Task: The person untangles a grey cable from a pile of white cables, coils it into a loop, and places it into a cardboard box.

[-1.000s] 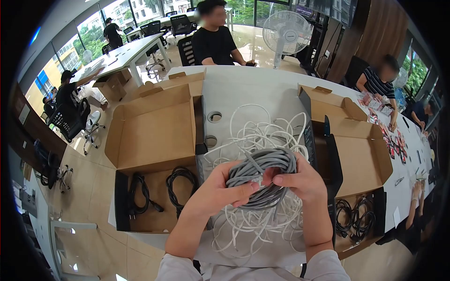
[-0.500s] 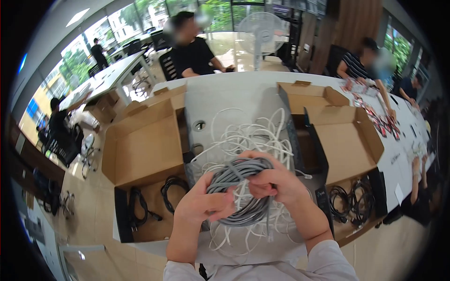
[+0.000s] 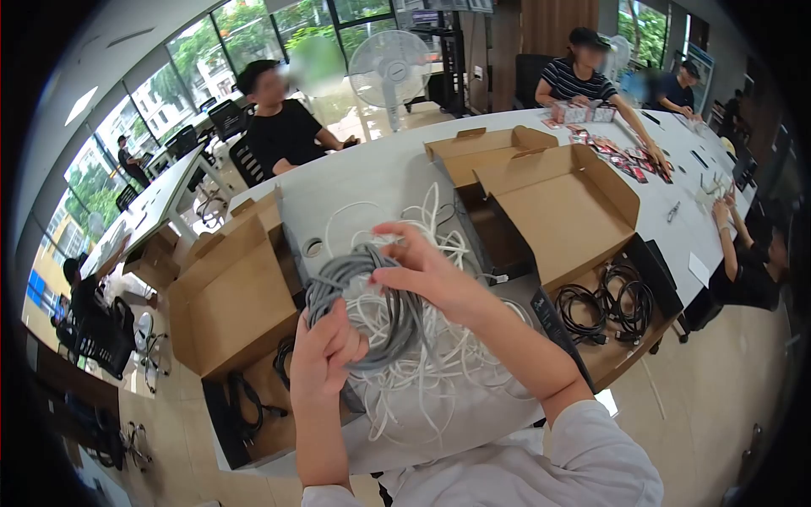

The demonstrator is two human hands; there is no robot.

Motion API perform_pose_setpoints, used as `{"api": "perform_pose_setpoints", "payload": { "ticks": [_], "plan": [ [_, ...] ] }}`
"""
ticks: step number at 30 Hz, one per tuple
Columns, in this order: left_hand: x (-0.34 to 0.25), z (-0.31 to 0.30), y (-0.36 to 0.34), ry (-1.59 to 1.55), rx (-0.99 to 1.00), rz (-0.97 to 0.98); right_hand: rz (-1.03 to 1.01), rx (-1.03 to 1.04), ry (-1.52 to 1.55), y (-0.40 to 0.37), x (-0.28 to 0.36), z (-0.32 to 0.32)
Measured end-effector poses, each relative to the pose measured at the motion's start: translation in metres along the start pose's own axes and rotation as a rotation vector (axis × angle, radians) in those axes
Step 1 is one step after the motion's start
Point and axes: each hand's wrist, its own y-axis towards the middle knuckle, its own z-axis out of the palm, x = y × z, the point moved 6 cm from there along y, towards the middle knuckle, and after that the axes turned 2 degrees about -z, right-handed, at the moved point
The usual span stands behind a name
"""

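A coil of grey network cable [image 3: 400, 325] hangs over the table in front of me. My left hand [image 3: 325, 351] is closed around its lower left side, fingers curled over the strands. At the coil's upper right is my right hand [image 3: 431, 279], with its thumb and fingers spread apart; the thumb tip lies against the strands. Under the coil, a loose tangle of white cables [image 3: 439, 363] covers the table and is partly hidden by my hands and the grey loops.
Open cardboard boxes flank the tangle; the left box [image 3: 232, 296] and right box [image 3: 566, 220] have black cables in them. A round hole [image 3: 313, 248] pierces the white table [image 3: 372, 186]. Several people sit around it, one near red packets [image 3: 621, 152]. A fan [image 3: 390, 72] stands behind.
My view has swung to the right, so the boxes appear farther left. My right hand's fingers have spread from their grip on the grey coil. The left hand still holds it.
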Motion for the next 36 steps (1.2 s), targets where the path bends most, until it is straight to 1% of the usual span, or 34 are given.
{"api": "perform_pose_setpoints", "payload": {
  "ticks": [1,3,4,5,6,7,8,11,12,15,16,18,19,20,23,27,29,30,32,35,36],
  "plan": [
    [-0.005,0.000,0.000,0.054,-0.054,0.077,-0.052,-0.034,-0.097,-0.002,-0.002,-0.004],
    [-0.014,0.000,-0.001,0.104,-0.137,0.162,-0.166,-0.102,-0.294,-0.008,0.006,-0.009],
    [-0.015,-0.002,0.000,0.114,-0.171,0.194,-0.228,-0.139,-0.475,-0.012,0.010,-0.007],
    [-0.017,-0.006,0.001,0.122,-0.201,0.224,-0.220,-0.128,-0.551,-0.015,0.009,-0.003],
    [-0.017,-0.009,0.003,0.169,-0.174,0.215,-0.211,-0.120,-0.628,-0.018,0.008,0.001],
    [-0.017,-0.009,0.003,0.140,-0.179,0.219,-0.202,-0.114,-0.705,-0.020,0.006,0.004],
    [-0.016,-0.007,0.003,0.111,-0.182,0.221,-0.257,-0.153,-0.842,-0.022,0.008,0.009],
    [-0.016,-0.007,0.004,0.087,-0.188,0.232,-0.108,-0.157,-0.934,-0.017,0.002,0.005],
    [-0.018,-0.008,0.004,0.089,-0.192,0.239,-0.230,-0.172,-1.001,-0.015,0.003,0.005],
    [-0.027,-0.015,0.002,0.086,-0.167,0.225,-0.288,-0.110,-0.961,-0.015,0.011,0.006],
    [-0.029,-0.020,0.003,0.029,-0.132,0.187,-0.213,-0.064,-1.000,-0.013,0.016,0.005],
    [-0.032,-0.030,0.003,-0.086,-0.065,0.114,-0.176,0.003,-0.905,-0.016,0.019,-0.001],
    [-0.033,-0.031,0.001,-0.089,-0.044,0.094,-0.159,0.036,-0.858,-0.017,0.023,-0.002],
    [-0.035,-0.030,-0.003,-0.091,-0.021,0.074,-0.071,0.058,-0.843,-0.020,0.031,0.001],
    [-0.036,-0.024,-0.009,-0.116,0.046,0.038,-0.154,0.076,-0.865,-0.018,0.034,0.000],
    [-0.028,-0.037,-0.005,-0.244,0.194,0.049,-0.432,0.071,-1.059,-0.002,0.021,0.002],
    [-0.026,-0.037,-0.005,-0.316,0.201,0.049,-0.553,0.095,-1.187,0.007,0.020,0.010],
    [-0.026,-0.036,-0.005,-0.350,0.206,0.049,-0.496,0.105,-1.162,0.011,0.016,0.013],
    [-0.026,-0.032,-0.005,-0.398,0.310,0.080,-0.382,0.127,-1.111,0.018,0.008,0.019],
    [-0.028,-0.030,-0.004,-0.453,0.420,0.127,-0.400,0.076,-1.067,0.022,0.005,0.026],
    [-0.028,-0.030,-0.003,-0.469,0.448,0.140,-0.378,0.061,-1.044,0.023,0.002,0.025]
  ]
}}
